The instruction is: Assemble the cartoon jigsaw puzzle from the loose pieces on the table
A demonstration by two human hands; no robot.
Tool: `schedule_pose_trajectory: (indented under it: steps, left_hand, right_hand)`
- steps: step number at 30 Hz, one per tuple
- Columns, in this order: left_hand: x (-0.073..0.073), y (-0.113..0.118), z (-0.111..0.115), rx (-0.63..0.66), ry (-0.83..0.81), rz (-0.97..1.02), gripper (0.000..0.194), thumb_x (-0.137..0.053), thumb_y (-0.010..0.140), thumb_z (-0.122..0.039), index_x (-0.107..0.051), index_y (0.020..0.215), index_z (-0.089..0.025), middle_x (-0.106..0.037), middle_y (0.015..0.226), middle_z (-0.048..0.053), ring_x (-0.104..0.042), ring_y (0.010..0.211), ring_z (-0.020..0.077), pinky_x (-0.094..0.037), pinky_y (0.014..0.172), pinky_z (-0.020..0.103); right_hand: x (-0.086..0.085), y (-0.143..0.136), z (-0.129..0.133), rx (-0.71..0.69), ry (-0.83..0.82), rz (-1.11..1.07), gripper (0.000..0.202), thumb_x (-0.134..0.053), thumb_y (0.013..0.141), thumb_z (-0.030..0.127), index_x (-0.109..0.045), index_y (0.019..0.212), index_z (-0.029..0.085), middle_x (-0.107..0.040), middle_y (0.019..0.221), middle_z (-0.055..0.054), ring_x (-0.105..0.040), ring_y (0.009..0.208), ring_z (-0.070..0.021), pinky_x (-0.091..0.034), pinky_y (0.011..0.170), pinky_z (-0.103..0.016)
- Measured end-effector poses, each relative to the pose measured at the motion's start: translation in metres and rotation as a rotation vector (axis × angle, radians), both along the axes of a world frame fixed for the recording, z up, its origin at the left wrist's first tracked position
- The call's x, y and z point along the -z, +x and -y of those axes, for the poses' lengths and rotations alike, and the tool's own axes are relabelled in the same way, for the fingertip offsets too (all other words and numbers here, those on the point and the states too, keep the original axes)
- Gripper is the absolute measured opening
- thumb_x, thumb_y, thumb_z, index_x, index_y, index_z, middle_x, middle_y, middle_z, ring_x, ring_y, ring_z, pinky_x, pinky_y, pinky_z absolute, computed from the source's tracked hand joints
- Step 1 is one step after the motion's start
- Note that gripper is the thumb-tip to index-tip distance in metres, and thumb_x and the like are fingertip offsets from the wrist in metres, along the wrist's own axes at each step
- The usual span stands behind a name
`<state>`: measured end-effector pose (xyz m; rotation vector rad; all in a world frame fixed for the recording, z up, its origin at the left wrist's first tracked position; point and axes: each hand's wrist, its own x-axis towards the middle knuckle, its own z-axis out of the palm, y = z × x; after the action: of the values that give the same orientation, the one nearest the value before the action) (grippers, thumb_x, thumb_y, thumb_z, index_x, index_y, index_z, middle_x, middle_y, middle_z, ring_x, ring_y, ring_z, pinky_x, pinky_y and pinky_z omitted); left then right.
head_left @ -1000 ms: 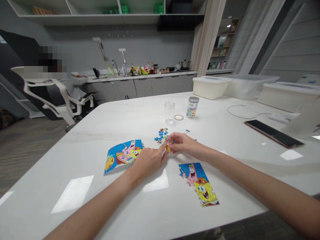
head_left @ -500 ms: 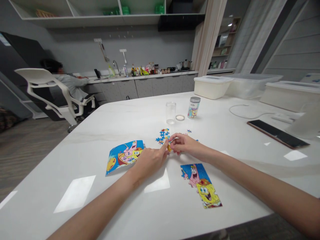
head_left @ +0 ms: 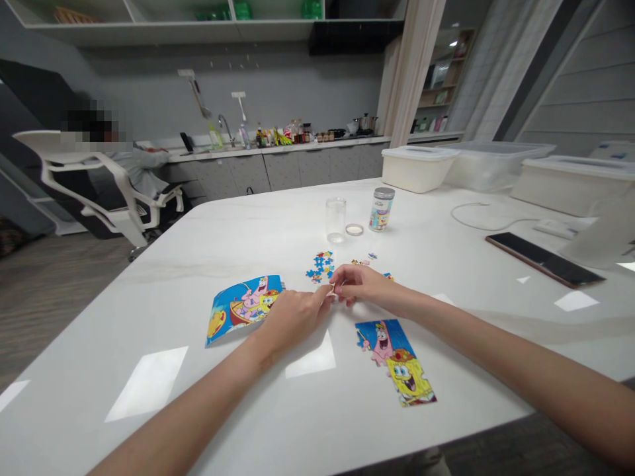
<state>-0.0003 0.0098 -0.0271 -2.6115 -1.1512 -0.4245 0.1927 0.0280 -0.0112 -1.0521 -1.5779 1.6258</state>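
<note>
My left hand (head_left: 300,314) and my right hand (head_left: 360,283) meet over the table, fingertips together. Both are closed in a pinch around a small jigsaw puzzle piece (head_left: 333,289), mostly hidden by the fingers. Just beyond them lie several loose blue puzzle pieces (head_left: 320,266), with a few more partly behind my right hand. A partly joined puzzle (head_left: 397,362), showing a pink and a yellow cartoon figure, lies below my right wrist. Left of my left hand is the picture sheet (head_left: 243,307), slightly curled, its right edge covered by that hand.
Farther back stand an open clear jar (head_left: 336,221), a ring-shaped lid (head_left: 354,229) and a printed can (head_left: 381,209). A phone (head_left: 544,259), a white cable (head_left: 489,228) and lidded boxes (head_left: 419,170) are on the right. A person sits in a white chair (head_left: 106,178) at far left.
The puzzle piece between my fingers has turned, its yellow face giving way to a pale side. My hands stay together; the whole view has shifted slightly.
</note>
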Motion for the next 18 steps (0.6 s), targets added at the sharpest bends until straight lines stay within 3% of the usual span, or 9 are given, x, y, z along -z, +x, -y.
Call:
schedule_pose_trajectory:
  steps: [6,18]
  left_hand:
    - [-0.0006,0.0008,0.0007,-0.013,0.019,0.001,0.031,-0.033,0.098,-0.031,-0.059,0.107,-0.018,-0.069,0.060,0.004,-0.061,0.046,0.0168,-0.023,0.041,0.027]
    - [0.0006,0.0012,0.0003,-0.003,0.096,0.047,0.032,-0.033,0.098,-0.034,-0.060,0.102,-0.018,-0.067,0.055,0.002,-0.059,0.043,0.0161,-0.022,0.041,0.027]
  right_hand:
    - [-0.0033,0.0013,0.0014,-0.017,0.009,-0.019,0.011,-0.067,0.076,0.020,-0.060,0.085,0.019,-0.062,0.084,-0.003,-0.058,0.072,-0.0122,-0.048,0.062,-0.025]
    - [-0.0066,0.0016,0.0017,-0.034,0.030,-0.013,0.007,-0.065,0.075,0.017,-0.060,0.079,0.018,-0.061,0.075,0.000,-0.057,0.067,-0.0104,-0.047,0.061,-0.024]
